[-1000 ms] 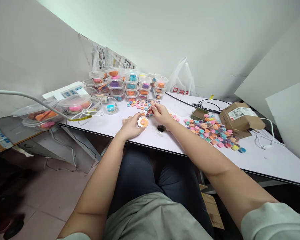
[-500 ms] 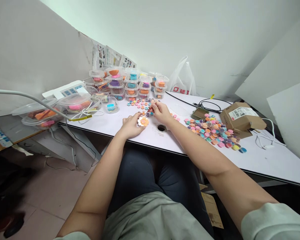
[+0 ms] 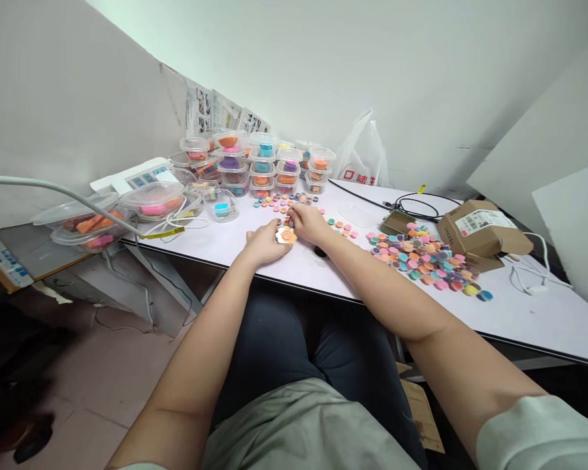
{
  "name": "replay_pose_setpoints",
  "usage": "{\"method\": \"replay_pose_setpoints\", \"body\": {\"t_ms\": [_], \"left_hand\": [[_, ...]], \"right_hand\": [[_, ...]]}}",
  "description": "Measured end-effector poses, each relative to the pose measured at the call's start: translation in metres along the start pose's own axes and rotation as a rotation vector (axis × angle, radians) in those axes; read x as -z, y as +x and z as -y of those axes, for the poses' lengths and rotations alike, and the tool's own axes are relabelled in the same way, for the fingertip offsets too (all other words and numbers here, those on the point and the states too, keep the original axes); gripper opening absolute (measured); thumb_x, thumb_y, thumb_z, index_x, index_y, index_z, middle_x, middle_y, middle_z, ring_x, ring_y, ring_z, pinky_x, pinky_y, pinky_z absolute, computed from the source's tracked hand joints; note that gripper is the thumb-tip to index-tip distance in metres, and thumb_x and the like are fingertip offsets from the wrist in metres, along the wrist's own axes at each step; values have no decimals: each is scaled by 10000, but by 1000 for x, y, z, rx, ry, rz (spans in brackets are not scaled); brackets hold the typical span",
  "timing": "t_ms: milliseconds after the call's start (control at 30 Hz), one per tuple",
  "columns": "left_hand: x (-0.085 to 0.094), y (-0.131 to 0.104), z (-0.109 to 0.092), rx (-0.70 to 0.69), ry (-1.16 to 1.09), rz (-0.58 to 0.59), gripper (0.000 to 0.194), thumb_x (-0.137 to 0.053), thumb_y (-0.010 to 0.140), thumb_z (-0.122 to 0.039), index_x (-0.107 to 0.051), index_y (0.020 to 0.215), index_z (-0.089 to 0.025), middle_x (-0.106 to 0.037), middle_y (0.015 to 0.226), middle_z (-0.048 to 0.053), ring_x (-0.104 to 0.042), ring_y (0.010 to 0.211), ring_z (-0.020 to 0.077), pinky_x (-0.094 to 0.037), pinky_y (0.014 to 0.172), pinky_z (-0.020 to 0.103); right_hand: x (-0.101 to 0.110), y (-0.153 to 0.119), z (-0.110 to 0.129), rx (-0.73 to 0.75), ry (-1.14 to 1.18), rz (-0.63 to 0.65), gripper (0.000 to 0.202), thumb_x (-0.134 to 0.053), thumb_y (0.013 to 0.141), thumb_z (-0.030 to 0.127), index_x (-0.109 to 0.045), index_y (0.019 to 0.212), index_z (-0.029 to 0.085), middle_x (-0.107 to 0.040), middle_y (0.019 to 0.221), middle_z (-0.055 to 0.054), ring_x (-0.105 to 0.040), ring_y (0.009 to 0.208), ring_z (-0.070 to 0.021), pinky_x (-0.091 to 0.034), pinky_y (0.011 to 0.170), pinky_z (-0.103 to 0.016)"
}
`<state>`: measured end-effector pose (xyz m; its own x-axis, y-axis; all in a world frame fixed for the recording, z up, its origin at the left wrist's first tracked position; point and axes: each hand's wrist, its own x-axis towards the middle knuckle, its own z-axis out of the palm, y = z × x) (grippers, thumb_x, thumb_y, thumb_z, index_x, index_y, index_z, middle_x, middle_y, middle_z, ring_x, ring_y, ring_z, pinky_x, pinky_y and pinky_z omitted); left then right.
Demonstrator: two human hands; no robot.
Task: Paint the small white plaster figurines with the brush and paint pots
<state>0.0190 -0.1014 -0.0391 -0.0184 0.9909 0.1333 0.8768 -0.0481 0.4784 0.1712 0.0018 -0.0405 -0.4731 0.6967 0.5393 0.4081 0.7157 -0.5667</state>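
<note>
My left hand (image 3: 267,243) holds a small flower-shaped piece (image 3: 286,235) by its edge. Its petals are white and orange, with a raised rosette in the middle. Just beyond it, my right hand (image 3: 310,222) is closed in a pinch, its fingertips touching or nearly touching the flower's upper right side. What the pinch holds is mostly hidden behind the fingers; a thin reddish thing showed there a moment ago. Past both hands lie small coloured discs (image 3: 285,201) in loose rows.
Stacked clear tubs (image 3: 262,168) of coloured clay-like lumps stand at the back left. To the right are a heap of coloured discs (image 3: 421,256), an opened cardboard box (image 3: 477,228) and a black cable (image 3: 411,212). A round hole (image 3: 318,252) pierces the desk beneath my right wrist.
My right hand has come left and closer to the flower, and the thin reddish thing in its fingers is now mostly hidden. The whole view has shifted slightly. My left hand still holds the flower.
</note>
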Motion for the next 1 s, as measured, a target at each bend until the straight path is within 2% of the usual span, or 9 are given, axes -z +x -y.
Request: {"method": "replay_pose_setpoints", "body": {"t_ms": [167,333,533,667,767,833,1000], "left_hand": [[1,-6,0,-30,-31,-17,673,-629,819,-495,-488,1447,-299,-605,1498,83,-578,1334,339,-332,1145,525],[3,-10,1,-51,-52,-25,635,-633,822,-507,-557,1419,-303,-689,1380,59,-628,1257,318,-339,1135,499],[3,-12,2,-53,-56,-39,632,-675,808,-497,-552,1401,-319,-694,1360,41,-640,1202,295,-340,1123,492],[2,-12,2,-49,-56,-43,627,-695,802,-485,-541,1390,-333,-699,1347,31,-652,1154,282,-349,1111,474],[2,-13,2,-48,-57,-48,623,-701,800,-476,-541,1384,-332,-699,1341,31,-658,1126,277,-350,1104,472],[2,-14,1,-51,-59,-51,620,-703,800,-472,-545,1381,-324,-698,1337,34,-662,1110,273,-350,1097,473],[4,-14,1,-58,-53,-52,618,-700,804,-465,-547,1384,-318,-708,1291,39,-637,1172,291,-353,1079,474]], "right_hand": [[6,-1,1,-26,16,-37,223,-502,967,285,-535,750,242,-658,737,-45,-562,702,-212,-420,741,-341],[18,-8,2,-80,97,-136,351,-369,1042,428,-552,818,229,-689,786,-50,-616,735,-199,-455,755,-338],[19,-11,-2,-120,176,-80,447,-450,1010,548,-607,757,216,-666,705,-25,-602,687,-175,-466,704,-316],[17,-9,-9,-152,208,-94,452,-484,997,555,-593,721,213,-661,682,-25,-602,673,-175,-482,703,-325],[18,-9,-12,-163,246,-116,468,-422,1014,577,-572,751,219,-660,692,-30,-609,659,-175,-497,682,-328],[17,-10,-11,-154,269,-95,471,-398,1023,580,-585,789,217,-665,702,-30,-613,640,-169,-508,674,-326],[15,-12,-10,-125,246,-25,437,-469,1026,513,-639,786,191,-670,687,-27,-631,665,-171,-535,740,-345]]}}
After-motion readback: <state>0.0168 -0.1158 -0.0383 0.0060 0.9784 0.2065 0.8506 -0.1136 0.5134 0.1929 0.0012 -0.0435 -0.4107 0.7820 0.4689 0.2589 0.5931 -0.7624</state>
